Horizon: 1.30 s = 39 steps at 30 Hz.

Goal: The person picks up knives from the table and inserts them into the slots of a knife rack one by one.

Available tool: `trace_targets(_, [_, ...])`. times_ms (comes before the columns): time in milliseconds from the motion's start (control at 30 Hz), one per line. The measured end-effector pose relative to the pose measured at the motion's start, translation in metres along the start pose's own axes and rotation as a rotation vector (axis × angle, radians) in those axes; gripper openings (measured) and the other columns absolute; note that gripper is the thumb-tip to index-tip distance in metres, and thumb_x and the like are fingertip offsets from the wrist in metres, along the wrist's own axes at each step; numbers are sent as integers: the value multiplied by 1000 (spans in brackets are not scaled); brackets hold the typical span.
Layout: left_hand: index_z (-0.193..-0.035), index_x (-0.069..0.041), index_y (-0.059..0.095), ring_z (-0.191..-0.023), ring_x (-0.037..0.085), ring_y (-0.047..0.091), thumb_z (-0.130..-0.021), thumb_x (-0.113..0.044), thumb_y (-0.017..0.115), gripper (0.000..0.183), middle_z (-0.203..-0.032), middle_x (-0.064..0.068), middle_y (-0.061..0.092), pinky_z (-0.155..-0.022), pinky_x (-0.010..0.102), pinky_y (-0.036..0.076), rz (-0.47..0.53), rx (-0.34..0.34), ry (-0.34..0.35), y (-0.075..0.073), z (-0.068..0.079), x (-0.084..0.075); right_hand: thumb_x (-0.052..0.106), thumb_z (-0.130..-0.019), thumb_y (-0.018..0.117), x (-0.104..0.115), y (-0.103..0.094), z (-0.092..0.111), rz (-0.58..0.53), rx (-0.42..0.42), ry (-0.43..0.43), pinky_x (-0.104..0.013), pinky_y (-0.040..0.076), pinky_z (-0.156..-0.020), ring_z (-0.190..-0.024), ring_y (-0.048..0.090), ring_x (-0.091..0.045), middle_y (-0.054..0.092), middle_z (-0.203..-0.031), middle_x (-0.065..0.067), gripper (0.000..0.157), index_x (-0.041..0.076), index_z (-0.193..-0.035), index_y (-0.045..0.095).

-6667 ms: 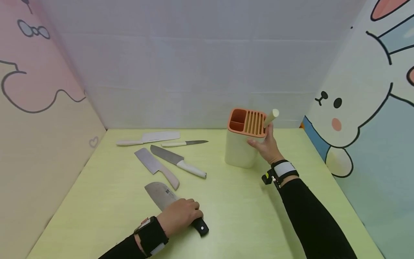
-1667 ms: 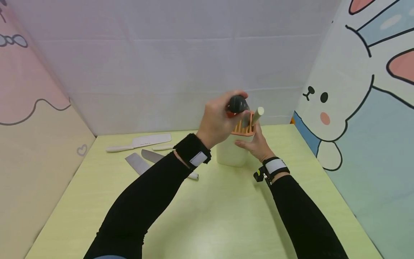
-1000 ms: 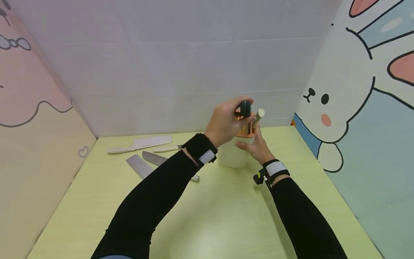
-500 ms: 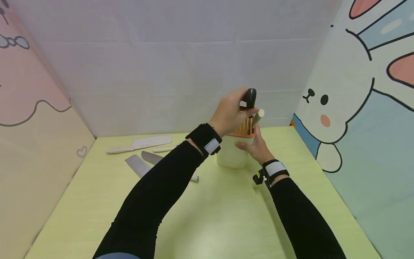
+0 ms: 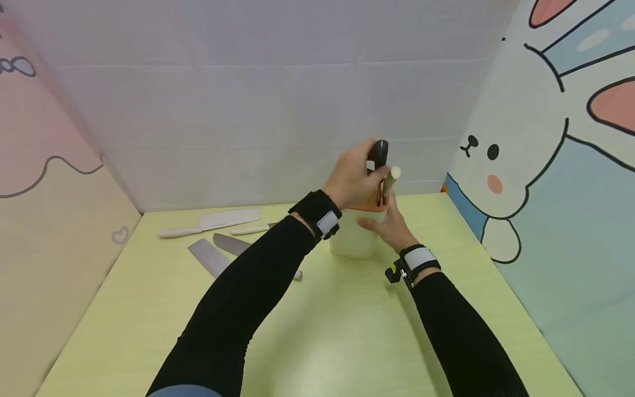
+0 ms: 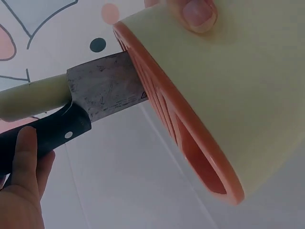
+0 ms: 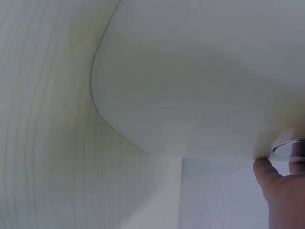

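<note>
My left hand grips the black handle of a cleaver, held upright above the knife holder. In the left wrist view, the cleaver's blade is partly inside a slot of the holder's orange slotted top. A pale-handled knife stands in the holder beside it, its blade hidden. My right hand holds the holder's right side, thumb on the front wall; most of its fingers are hidden. The right wrist view shows the holder's pale wall and part of that hand.
On the yellow table, left of the holder, lie a white cleaver, a small knife with a cream handle, a wider knife and a pale cleaver. My left forearm covers parts of these. Printed walls surround the table.
The black-handled cleaver was lying on the table under my left hand; it has been lifted to the holder. Its handle has turned upright over the slots. My right hand has kept its hold.
</note>
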<state>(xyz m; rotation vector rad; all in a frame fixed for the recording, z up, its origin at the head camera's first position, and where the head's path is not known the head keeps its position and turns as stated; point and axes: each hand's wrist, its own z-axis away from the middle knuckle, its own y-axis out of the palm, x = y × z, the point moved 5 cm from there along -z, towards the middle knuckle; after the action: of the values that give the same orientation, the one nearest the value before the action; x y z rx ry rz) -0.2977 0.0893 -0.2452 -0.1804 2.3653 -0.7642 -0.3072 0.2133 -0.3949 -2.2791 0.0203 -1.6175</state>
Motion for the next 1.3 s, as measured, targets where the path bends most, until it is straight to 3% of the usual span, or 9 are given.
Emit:
trace_targets(133, [-129,3,41,-93,19,62,-92,-8,58,42,-103,15,61,-71,21,52,-3,72,21,4,2,0,19,-80,75,1,0,0,-11,6,-10,-56,20,-108,-136,20,-16,23,-151,8,106,48,-145,-4])
trace_targets(333, [-129,1,44,-89,17,62,-93,-13,59,41,-106,13,62,-74,21,51,-174,146,67,10,4,6,18,-81,75,-2,0,0,-11,1,23,-56,20,-108,-135,22,-16,25,-150,8,106,50,-144,-4])
trace_targets(700, [-125,-6,54,-85,15,64,-89,-16,66,39,-109,10,65,-74,20,52,-199,96,38,14,1,20,22,-81,75,-3,-1,2,16,-14,57,-59,12,-109,-138,9,-15,10,-155,7,105,48,-144,-4])
trace_targets(867, [-125,-6,53,-86,16,63,-89,-17,66,40,-111,10,64,-75,22,51,-231,106,30,18,1,23,22,-81,75,-3,-2,2,14,-11,50,-59,12,-109,-138,10,-14,11,-155,7,105,47,-145,-4])
trace_targets(1133, [-134,-6,46,-85,16,59,-92,-15,61,45,-113,10,62,-72,26,49,-273,142,3,21,2,22,18,-80,76,-3,-6,0,16,-11,7,-56,17,-109,-135,22,-15,27,-150,3,105,46,-145,-2])
trace_targets(1233, [-140,-6,38,-88,17,57,-91,-13,60,54,-125,12,55,-66,26,47,-289,108,23,20,3,18,14,-80,75,-3,-6,0,8,-2,-5,-55,20,-109,-133,26,-16,29,-149,2,105,46,-145,-2])
trace_targets(1300, [-142,-8,37,-99,18,53,-89,-15,59,57,-131,13,49,-73,26,47,-296,79,67,18,3,11,15,-80,75,-3,-6,1,10,4,4,-55,23,-108,-134,26,-17,27,-151,3,106,46,-145,-3])
